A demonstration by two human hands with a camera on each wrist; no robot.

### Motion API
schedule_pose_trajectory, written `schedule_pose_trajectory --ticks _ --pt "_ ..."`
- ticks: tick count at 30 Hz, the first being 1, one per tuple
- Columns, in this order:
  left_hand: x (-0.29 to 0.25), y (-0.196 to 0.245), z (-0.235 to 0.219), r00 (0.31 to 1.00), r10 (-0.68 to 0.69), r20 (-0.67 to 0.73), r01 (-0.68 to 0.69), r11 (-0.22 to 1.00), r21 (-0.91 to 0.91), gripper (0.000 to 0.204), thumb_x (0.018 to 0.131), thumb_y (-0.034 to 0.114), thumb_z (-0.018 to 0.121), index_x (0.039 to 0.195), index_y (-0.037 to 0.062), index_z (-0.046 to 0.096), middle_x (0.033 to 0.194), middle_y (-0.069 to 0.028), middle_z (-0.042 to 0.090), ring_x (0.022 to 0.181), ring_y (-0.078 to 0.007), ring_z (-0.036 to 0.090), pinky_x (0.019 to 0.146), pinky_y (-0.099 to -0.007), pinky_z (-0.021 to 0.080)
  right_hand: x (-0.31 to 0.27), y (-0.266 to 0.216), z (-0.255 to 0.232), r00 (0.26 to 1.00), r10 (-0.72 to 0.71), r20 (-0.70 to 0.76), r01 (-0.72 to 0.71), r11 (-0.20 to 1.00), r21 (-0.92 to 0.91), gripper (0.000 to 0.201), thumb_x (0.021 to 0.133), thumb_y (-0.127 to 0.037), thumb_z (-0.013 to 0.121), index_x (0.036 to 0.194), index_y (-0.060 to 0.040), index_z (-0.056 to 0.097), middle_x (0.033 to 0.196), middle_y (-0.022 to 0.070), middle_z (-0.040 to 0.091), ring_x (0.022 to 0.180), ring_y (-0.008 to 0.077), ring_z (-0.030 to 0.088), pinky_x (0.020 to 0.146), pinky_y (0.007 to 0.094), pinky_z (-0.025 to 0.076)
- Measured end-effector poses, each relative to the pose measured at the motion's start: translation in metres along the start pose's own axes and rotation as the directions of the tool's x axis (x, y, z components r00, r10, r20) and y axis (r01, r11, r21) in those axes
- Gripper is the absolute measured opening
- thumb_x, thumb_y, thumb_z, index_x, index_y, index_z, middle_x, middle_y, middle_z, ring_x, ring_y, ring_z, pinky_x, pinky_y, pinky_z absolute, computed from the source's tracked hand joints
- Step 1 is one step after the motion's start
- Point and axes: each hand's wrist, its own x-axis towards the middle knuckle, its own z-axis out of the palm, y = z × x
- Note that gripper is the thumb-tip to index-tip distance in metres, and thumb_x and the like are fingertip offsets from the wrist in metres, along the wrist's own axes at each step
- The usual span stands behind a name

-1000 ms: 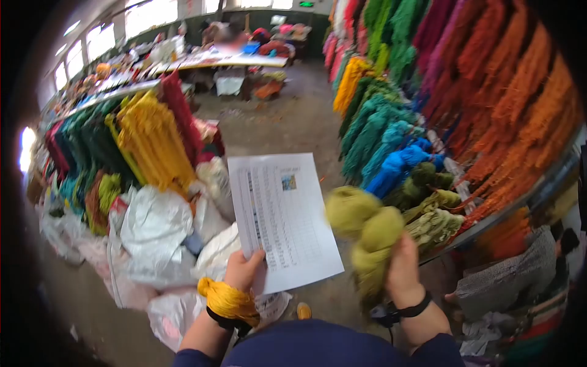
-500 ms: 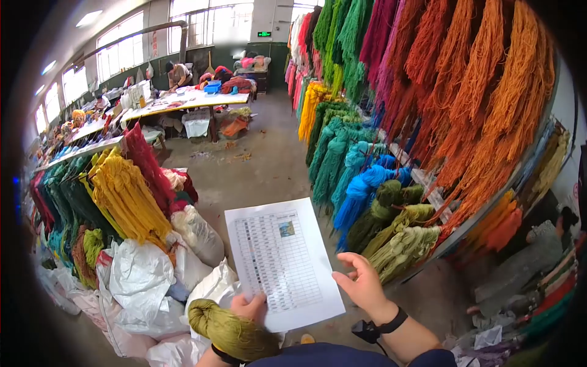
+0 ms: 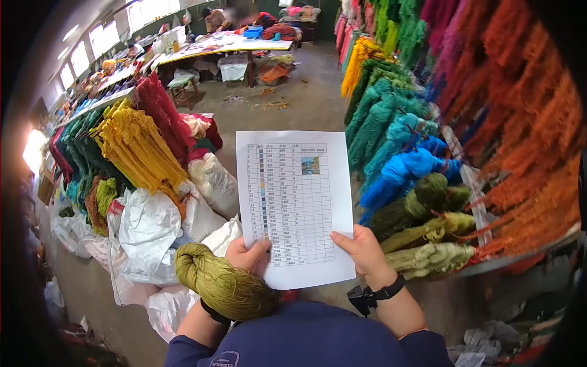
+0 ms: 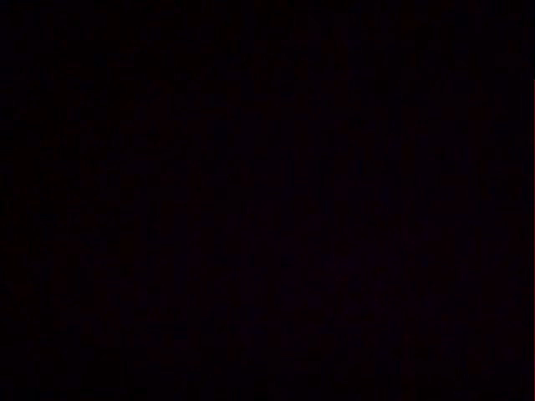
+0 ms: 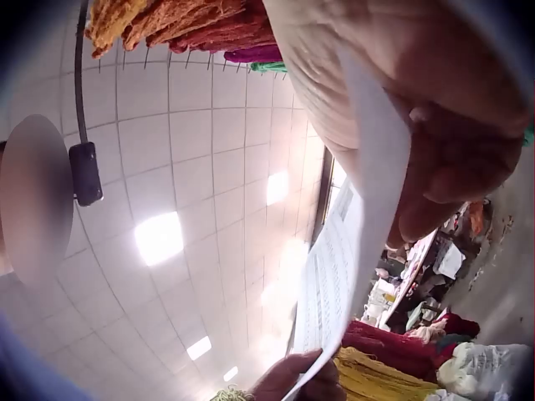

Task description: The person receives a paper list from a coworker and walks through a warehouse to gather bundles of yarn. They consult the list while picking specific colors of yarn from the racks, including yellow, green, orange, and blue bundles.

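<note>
A printed sheet of paper (image 3: 293, 208), with a table of numbers, small colour swatches and a little picture, is held up in front of the body. My left hand (image 3: 247, 254) pinches its lower left edge, thumb on the front. On the opposite side, my right hand (image 3: 364, 251) pinches the right edge; in the right wrist view its fingers (image 5: 418, 209) lie behind the sheet. An olive-green yarn skein (image 3: 223, 281) lies over my left wrist, covering most of it. The left wrist view is black.
To the right, a rack carries orange yarn (image 3: 526, 134), blue yarn (image 3: 409, 171) and pale green yarn (image 3: 431, 260). Yellow yarn (image 3: 140, 144) hangs at the left above white plastic bags (image 3: 150, 232). Farther back stands a long worktable (image 3: 226, 46) with people at it.
The olive skein has gone from my right hand onto my left wrist, where a yellow skein showed before. My right hand, free half a second ago, now grips the paper, which has risen.
</note>
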Motion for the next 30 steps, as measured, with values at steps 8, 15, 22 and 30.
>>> schedule_pose_trajectory --ticks 8,15,22,30 --pt "0.130 0.028 -0.032 0.998 0.060 0.030 -0.057 0.993 -0.103 0.025 0.089 0.005 0.053 0.109 -0.0091 0.057 0.104 -0.0143 0.063 0.093 -0.0198 0.061 0.084 -0.0321 0.048 0.140 -0.023 -0.002 0.999 0.017 0.027 -0.015 0.997 -0.070 0.023 0.088 -0.007 0.060 0.107 0.0046 0.059 0.101 0.0105 0.064 0.088 0.0131 0.061 0.079 0.0266 0.049" --pt "0.253 0.115 -0.066 0.996 0.090 0.030 -0.084 0.985 -0.147 0.025 0.088 0.005 0.053 0.109 -0.0091 0.057 0.106 -0.0151 0.062 0.094 -0.0201 0.061 0.085 -0.0326 0.048 0.292 -0.074 0.039 0.999 0.024 0.039 -0.022 0.999 -0.045 0.022 0.087 -0.006 0.060 0.105 0.0052 0.060 0.100 0.0109 0.065 0.088 0.0139 0.061 0.079 0.0269 0.049" --pt "0.352 0.162 -0.088 1.000 0.023 -0.001 -0.023 0.999 -0.031 0.025 0.088 0.007 0.055 0.108 -0.0076 0.058 0.105 -0.0135 0.063 0.093 -0.0187 0.061 0.082 -0.0321 0.049 0.404 -0.105 0.042 0.998 0.037 0.049 -0.030 0.990 -0.135 0.029 0.086 -0.005 0.060 0.111 0.0076 0.056 0.106 0.0135 0.063 0.093 0.0172 0.061 0.084 0.0292 0.049" --pt "0.498 0.195 -0.084 0.989 0.141 -0.037 -0.144 0.986 -0.088 0.027 0.090 0.012 0.056 0.109 -0.0072 0.058 0.105 -0.0130 0.063 0.094 -0.0172 0.060 0.085 -0.0302 0.047 0.552 -0.133 0.012 0.994 0.002 0.111 0.009 0.995 -0.097 0.023 0.087 -0.005 0.060 0.107 0.0055 0.059 0.103 0.0102 0.064 0.091 0.0131 0.060 0.081 0.0263 0.047"
